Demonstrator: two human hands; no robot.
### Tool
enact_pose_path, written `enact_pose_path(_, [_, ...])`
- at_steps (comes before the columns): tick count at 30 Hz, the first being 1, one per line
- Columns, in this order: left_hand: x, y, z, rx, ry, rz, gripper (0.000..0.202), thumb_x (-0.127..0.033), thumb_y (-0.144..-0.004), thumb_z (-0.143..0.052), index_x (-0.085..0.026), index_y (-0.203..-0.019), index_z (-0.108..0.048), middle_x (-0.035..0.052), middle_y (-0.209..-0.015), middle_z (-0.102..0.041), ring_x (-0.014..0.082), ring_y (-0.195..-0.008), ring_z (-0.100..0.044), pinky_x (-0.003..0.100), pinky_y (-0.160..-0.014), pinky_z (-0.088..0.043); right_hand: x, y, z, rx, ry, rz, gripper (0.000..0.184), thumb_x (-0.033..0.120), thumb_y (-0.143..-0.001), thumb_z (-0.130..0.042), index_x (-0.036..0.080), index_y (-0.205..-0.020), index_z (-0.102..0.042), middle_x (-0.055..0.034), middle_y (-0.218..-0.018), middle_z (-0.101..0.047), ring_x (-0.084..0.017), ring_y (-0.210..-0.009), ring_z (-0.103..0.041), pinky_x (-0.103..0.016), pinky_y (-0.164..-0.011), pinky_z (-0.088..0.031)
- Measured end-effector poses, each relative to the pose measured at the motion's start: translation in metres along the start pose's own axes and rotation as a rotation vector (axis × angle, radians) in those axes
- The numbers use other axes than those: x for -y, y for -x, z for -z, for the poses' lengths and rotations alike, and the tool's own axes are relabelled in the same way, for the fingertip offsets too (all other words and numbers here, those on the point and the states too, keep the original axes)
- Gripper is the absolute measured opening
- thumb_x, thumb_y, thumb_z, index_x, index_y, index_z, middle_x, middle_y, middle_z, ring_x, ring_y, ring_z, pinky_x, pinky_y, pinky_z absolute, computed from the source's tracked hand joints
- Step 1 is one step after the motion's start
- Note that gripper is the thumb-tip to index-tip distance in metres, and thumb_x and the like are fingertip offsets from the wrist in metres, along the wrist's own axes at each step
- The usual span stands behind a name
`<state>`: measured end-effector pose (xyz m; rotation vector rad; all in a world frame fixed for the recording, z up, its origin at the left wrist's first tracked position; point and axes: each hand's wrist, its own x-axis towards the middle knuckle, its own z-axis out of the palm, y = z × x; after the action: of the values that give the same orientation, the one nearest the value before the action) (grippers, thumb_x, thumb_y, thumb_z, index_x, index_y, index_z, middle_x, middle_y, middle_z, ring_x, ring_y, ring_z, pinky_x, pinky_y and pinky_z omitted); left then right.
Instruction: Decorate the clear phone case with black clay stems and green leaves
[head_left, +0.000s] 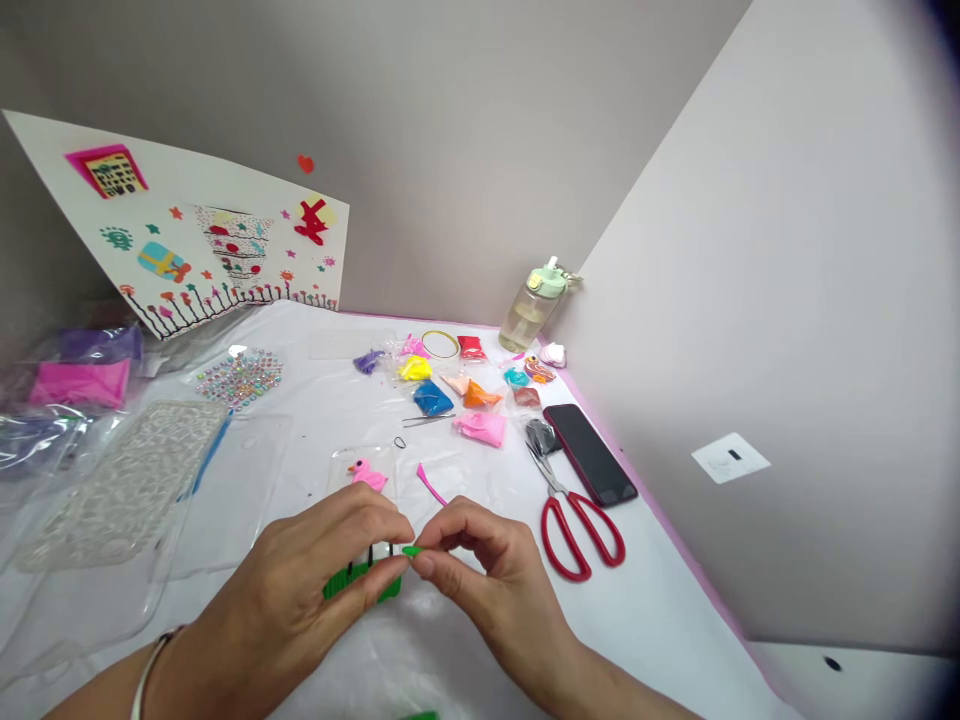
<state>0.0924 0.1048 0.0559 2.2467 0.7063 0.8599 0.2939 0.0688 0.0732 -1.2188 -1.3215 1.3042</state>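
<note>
**Far left:** bagged pink clay [79, 383], textured clear plastic sheet [124, 485] beside it
**Left hand [315, 570]:** fingers curled over clear phone case [364, 470], grip mostly hidden, can't tell if pinching
**On case:** pink clay bird [369, 476] above green clay strips [358, 582], strips partly under left hand
**Green clay bit [411, 551]:** between hands, held in right fingertips, just beside left fingers
**Right hand [495, 590]:** thumb and forefinger pressed together, pinching green clay bit
**Far right:** red scissors [574, 530], black phone [590, 455]

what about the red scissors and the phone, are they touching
Apart: the head view shows a narrow gap between the red scissors and the lower edge of the phone.
</note>
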Motion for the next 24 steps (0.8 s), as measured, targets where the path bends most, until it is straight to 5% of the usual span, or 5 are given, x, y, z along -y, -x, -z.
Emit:
enact_pose_path(9, [-0.0031, -0.0004, 0.0007, -0.001, 0.025, 0.061, 0.019, -0.015, -0.100, -0.053, -0.030, -0.110, -0.057, -0.0049, -0.099, -0.065, 0.0109, -0.091, -0.062, 0.021, -0.079, -0.048, -0.0022, 0.0022, -0.0018, -0.042, 0.127, 0.167, 0.006, 0.018, -0.083, -0.075, 0.021, -0.079, -0.072, 0.0018, -0.076, -0.065, -0.012, -0.072, -0.060, -0.023, -0.071, -0.049])
enact_pose_path(24, [-0.0071, -0.0040, 0.0011, -0.059, 0.055, 0.069, 0.015, -0.016, -0.098, -0.055, -0.030, -0.103, -0.059, -0.0061, -0.092, -0.067, 0.0100, -0.084, -0.064, 0.018, -0.075, -0.049, -0.0012, 0.0038, -0.0015, -0.051, 0.202, 0.217, 0.004, 0.020, -0.084, -0.076, 0.021, -0.083, -0.072, -0.0009, -0.080, -0.067, -0.016, -0.076, -0.063, -0.026, -0.072, -0.049])
